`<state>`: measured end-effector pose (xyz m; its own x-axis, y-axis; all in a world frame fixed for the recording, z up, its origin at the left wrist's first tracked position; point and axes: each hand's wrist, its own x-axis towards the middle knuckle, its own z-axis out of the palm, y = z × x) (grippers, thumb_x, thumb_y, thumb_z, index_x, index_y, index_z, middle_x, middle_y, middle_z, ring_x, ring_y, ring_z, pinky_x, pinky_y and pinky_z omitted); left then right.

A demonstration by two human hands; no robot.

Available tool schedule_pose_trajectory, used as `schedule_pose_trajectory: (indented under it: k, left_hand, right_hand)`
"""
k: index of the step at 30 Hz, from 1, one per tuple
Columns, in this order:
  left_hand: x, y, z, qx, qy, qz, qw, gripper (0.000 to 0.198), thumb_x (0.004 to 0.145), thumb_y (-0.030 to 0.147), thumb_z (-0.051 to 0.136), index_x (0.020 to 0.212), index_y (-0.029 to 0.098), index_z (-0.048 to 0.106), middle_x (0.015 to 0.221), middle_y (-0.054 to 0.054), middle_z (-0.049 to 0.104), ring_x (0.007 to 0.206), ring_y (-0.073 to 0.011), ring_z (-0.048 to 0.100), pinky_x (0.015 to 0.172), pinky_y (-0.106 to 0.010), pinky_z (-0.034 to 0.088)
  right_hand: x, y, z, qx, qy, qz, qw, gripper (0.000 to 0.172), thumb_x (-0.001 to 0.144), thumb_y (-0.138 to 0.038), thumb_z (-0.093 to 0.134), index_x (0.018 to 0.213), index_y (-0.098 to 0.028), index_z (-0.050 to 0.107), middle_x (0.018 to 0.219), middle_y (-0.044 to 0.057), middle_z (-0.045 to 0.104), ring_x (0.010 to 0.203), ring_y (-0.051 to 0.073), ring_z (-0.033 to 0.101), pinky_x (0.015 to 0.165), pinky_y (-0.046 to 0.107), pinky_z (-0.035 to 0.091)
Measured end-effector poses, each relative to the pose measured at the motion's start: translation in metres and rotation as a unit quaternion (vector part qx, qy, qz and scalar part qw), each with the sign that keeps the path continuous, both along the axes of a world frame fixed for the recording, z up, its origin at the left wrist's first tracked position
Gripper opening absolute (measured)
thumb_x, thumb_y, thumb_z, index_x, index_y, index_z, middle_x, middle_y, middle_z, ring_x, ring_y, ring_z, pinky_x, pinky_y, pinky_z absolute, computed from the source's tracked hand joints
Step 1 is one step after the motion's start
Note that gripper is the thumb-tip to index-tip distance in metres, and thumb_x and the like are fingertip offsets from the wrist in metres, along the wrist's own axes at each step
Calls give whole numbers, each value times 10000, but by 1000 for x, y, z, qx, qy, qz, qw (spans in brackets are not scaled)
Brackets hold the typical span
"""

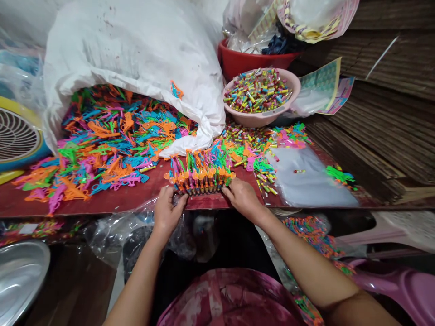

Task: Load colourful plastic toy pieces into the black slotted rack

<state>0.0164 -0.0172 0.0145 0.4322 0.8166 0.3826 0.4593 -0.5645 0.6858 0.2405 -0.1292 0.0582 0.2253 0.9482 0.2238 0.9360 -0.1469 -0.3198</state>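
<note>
A tight row of small colourful plastic toys (pixel 200 174) stands at the near edge of the red table (pixel 112 201). My left hand (pixel 167 212) presses against the row's left end with curled fingers. My right hand (pixel 242 197) presses the right end, fingers closed on the toys. Both hands squeeze the row between them.
A big white sack (pixel 136 54) spills a heap of neon plastic toys (pixel 105 136) across the table's left. A pink bowl (pixel 260 118) of small coloured pieces and a red basin (pixel 238 61) stand behind. Clear plastic bags (pixel 306 176) lie right. Corrugated cardboard (pixel 384 113) is stacked far right. A fan (pixel 16 136) sits left.
</note>
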Motion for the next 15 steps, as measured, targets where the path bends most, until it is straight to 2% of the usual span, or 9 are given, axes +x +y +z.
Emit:
schedule_pose_trajectory:
  k: [4,5,7,9,10,11,13,15]
  left_hand:
    - [-10,1,-3,-47,-38,-20,998,226,857,342,566,1018,193,619,926,-42,624,890,-197,597,811,-330,486]
    - [-15,-1,-1,-65,-57,-11,996,269,855,327,562,1079,189,616,954,-48,639,894,-194,612,808,-327,499]
    - [-25,-7,7,-67,-90,46,993,317,868,299,544,1157,186,611,994,-57,655,900,-191,630,804,-326,517]
    - [-31,-17,26,9,-104,141,984,285,895,264,516,1140,188,641,1032,-70,655,948,-202,625,859,-353,511]
    - [-31,-23,39,65,-97,174,978,281,903,247,511,1141,193,649,1055,-76,651,985,-212,616,908,-378,495]
    - [-28,-28,54,116,-89,181,973,293,908,232,509,1164,198,648,1075,-83,643,1003,-219,609,930,-393,486]
    - [-15,-37,83,203,-48,126,970,331,896,215,539,1212,218,638,1137,-94,622,1038,-228,602,939,-394,485]
    - [7,-41,105,250,5,23,968,381,893,208,554,1268,246,602,1170,-91,623,1043,-225,612,923,-379,497]
  right_hand:
    - [0,-2,-1,10,28,-1,1000,97,928,-224,553,898,-158,617,872,71,649,774,186,587,669,269,366]
    - [2,-3,-2,22,47,12,999,90,926,-211,553,878,-160,608,870,65,642,781,181,587,678,264,375]
    - [5,-5,-5,53,88,50,993,115,940,-193,535,846,-163,594,882,58,636,815,172,590,711,258,396]
    - [9,-6,-8,78,117,88,986,161,967,-193,503,835,-163,589,901,61,635,852,169,593,748,260,411]
    - [11,-7,-9,89,122,104,983,176,978,-198,490,837,-162,588,905,62,635,864,169,593,760,262,414]
    - [12,-7,-10,99,122,114,981,182,985,-203,482,842,-162,586,902,63,633,870,170,592,767,265,416]
    - [14,-6,-13,111,106,122,981,188,994,-218,471,851,-166,580,893,62,629,868,174,588,767,272,418]
    - [14,-5,-17,112,80,115,984,195,999,-240,461,857,-171,575,877,62,628,838,180,583,743,281,420]
